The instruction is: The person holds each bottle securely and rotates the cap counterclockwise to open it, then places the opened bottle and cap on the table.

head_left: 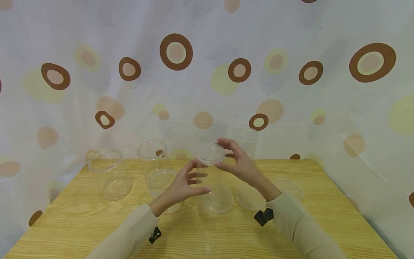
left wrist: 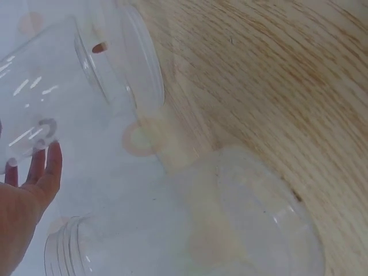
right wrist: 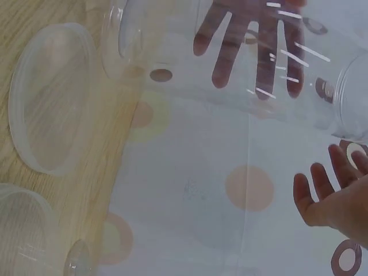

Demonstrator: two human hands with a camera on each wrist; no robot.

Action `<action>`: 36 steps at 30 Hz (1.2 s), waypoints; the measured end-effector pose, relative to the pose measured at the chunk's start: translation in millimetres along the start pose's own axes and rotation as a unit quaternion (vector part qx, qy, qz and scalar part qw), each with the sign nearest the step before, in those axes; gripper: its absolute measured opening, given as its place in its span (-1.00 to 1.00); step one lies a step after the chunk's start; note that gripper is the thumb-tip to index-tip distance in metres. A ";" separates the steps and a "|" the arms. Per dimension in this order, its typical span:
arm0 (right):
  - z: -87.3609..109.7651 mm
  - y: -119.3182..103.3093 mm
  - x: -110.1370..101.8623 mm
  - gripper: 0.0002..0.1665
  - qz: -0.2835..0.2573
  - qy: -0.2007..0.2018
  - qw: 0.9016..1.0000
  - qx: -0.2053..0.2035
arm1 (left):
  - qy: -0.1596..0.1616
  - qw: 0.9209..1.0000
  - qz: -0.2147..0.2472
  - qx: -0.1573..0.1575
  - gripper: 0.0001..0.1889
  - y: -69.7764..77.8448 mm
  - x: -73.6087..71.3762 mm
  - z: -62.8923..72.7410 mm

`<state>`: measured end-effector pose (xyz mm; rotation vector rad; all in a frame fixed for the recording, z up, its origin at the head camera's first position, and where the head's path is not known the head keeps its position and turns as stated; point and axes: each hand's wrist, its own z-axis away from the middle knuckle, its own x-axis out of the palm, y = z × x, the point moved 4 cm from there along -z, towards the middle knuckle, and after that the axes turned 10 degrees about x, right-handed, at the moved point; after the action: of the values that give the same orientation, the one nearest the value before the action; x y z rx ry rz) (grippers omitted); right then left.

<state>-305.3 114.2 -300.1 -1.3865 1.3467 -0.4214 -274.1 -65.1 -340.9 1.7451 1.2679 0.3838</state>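
Observation:
My left hand [head_left: 184, 183] holds a clear plastic jar [head_left: 213, 176], its fingers behind the wall and the thumb in front. The jar stands upright near the middle of the table. In the right wrist view, that hand's fingers [right wrist: 264, 57] show through the clear wall [right wrist: 230, 98]. My right hand [head_left: 240, 162] hovers at the jar's upper rim with its fingers spread and loosely bent. Seen from the right wrist, the right hand [right wrist: 339, 195] is close to the jar mouth with a gap between them. The left wrist view shows left fingertips against the jar [left wrist: 34, 98].
Several clear jars stand on the wooden table [head_left: 97, 226], including one at far left [head_left: 111, 174] and one behind the left hand [head_left: 152, 158]. Another jar [head_left: 250, 142] rises behind the right hand. Clear round lids [head_left: 250, 197] lie right of centre. A patterned curtain [head_left: 207, 97] hangs behind.

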 end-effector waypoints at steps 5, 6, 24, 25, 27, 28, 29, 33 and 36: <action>2.3 -2.1 4.3 -0.24 0.016 0.065 0.998 0.008 | 0.017 1.000 -0.026 0.000 -0.27 -19.6 -3.9 1.1; 2.5 -2.9 5.0 -0.25 0.016 0.071 0.997 0.009 | 0.020 0.999 -0.029 0.001 -0.26 -23.6 -4.6 1.4; -3.3 -1.7 4.6 -0.26 -0.069 -0.036 0.997 0.013 | -0.005 1.000 0.001 0.007 -0.25 -26.7 -4.0 1.6; -3.5 -0.6 3.9 -0.26 -0.085 -0.055 0.995 0.014 | -0.011 1.000 0.007 0.010 -0.25 -26.0 -3.7 1.7; -3.8 1.0 2.1 -0.28 -0.120 -0.086 0.989 0.017 | -0.023 1.000 0.014 0.013 -0.28 -24.6 -3.0 1.5; -3.9 2.0 1.3 -0.29 -0.135 -0.098 0.986 0.017 | -0.027 0.999 0.018 0.013 -0.29 -24.1 -2.5 1.6; -4.0 2.3 0.7 -0.29 -0.152 -0.108 0.982 0.018 | -0.031 0.999 0.020 0.013 -0.31 -23.5 -2.2 1.6; -5.1 1.0 -1.8 -0.31 -0.177 -0.115 0.977 0.010 | -0.039 0.999 0.018 0.005 -0.33 -22.8 -1.8 1.4; -5.7 -2.4 -4.8 -0.30 -0.179 -0.098 0.979 0.000 | -0.036 0.999 0.012 0.003 -0.32 -23.2 -2.5 1.0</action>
<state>-310.3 115.3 -294.2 -1.6300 0.9380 -0.5067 -288.0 -66.6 -359.6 1.7662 1.1990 0.3285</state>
